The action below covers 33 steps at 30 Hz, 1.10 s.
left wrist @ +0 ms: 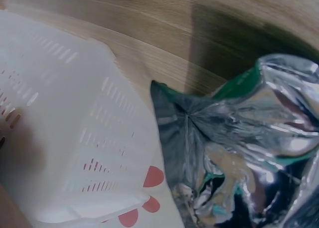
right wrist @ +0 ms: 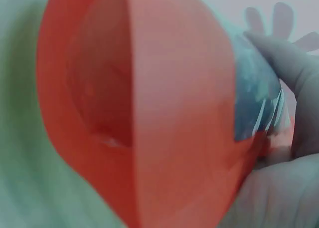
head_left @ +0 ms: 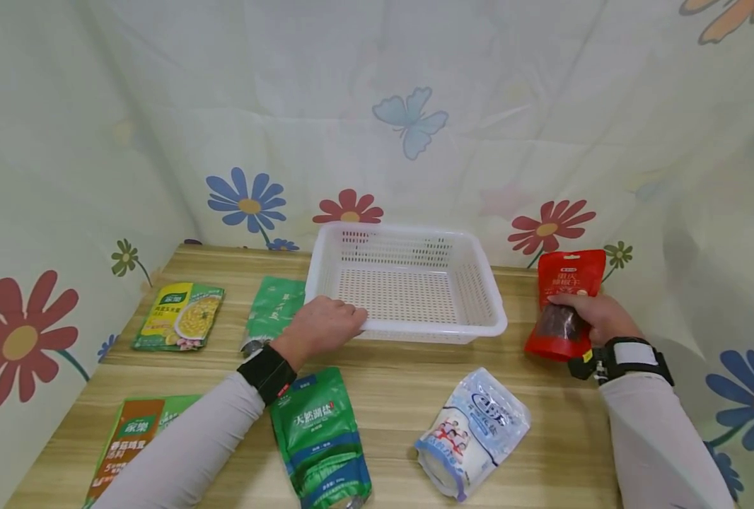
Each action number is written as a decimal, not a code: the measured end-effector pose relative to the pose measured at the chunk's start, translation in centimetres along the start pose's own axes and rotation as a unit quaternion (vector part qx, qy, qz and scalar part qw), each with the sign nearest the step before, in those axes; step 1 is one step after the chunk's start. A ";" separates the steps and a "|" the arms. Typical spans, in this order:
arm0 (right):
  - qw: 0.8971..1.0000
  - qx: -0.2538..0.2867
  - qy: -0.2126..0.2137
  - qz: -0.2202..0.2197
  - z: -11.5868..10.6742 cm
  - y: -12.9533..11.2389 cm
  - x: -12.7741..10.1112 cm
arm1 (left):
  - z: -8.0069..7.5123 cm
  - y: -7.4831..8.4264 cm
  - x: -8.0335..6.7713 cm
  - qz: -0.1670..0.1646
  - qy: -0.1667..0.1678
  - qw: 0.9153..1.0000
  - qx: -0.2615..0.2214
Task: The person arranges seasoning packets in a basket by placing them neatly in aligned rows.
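The right hand [head_left: 596, 314] grips a red pouch [head_left: 566, 300] around its lower half, fingers curled across the front, holding it upright at the right side of the worktop [head_left: 377, 385], its lower end at or just above the wood. The left hand [head_left: 326, 325] lies over the near left rim of the white basket [head_left: 409, 283], fingers bent over the edge as if steadying it; whether they truly clamp the rim is hard to tell from the head view. The basket sits at the far middle of the worktop with nothing in it.

By my reading, the step in hand is the lift of the red pouch, with the basket held in place to receive it. The next move would call for carrying the pouch left and over the right rim, which is well apart from it, high enough to clear the wall, then lowering it onto the perforated floor.

The pouch's long axis runs roughly vertical, leaning slightly toward the far side, sealed top edge pointing up and printed face turned toward the person. The right wrist view shows only its blurred red base close up.

Other packets lie flat: a green one [head_left: 321, 435] near the left forearm, a white and blue one [head_left: 472, 431] near the middle, a dark green one [head_left: 274, 311] just left of the basket, and a yellow-green one [head_left: 180, 316] at far left.
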State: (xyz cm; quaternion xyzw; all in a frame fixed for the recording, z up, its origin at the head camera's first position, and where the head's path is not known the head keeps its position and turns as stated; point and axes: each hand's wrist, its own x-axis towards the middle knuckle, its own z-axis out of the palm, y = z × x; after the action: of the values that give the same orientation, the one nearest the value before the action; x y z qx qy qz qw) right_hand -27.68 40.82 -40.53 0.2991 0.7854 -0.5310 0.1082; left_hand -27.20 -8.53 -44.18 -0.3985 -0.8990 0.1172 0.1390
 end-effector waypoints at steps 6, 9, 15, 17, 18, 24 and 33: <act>0.995 -0.022 0.024 -0.089 0.2 -3.0 -2.2 | -0.1 0.0 0.0 -0.002 0.010 1.000 -0.006; 0.991 -0.030 0.040 -0.121 0.5 -4.3 -3.1 | -0.2 0.0 0.0 0.000 0.020 1.000 -0.014; 0.984 -0.036 0.061 -0.165 1.4 -6.3 -4.4 | 0.0 0.1 0.2 0.004 0.030 0.999 -0.027; 0.983 -0.026 0.065 -0.172 1.7 -6.9 -4.9 | 0.1 0.1 0.4 0.003 0.029 0.999 -0.025; 0.982 -0.021 0.067 -0.174 1.8 -7.1 -5.2 | 0.1 0.2 0.4 0.002 0.029 0.999 -0.024; 0.977 -0.013 0.077 -0.200 2.7 -8.2 -6.3 | -0.2 0.4 0.4 -0.012 0.012 1.000 -0.025; 0.973 -0.002 0.077 -0.217 3.9 -8.9 -6.8 | -0.6 0.8 0.0 -0.020 0.013 0.999 -0.031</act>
State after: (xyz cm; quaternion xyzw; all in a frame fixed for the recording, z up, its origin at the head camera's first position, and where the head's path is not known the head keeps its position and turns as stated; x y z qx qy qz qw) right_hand -28.04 32.66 -31.98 0.1614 0.8383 -0.5160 -0.0699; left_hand -26.47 -7.96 -43.84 -0.3863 -0.9080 0.0812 0.1406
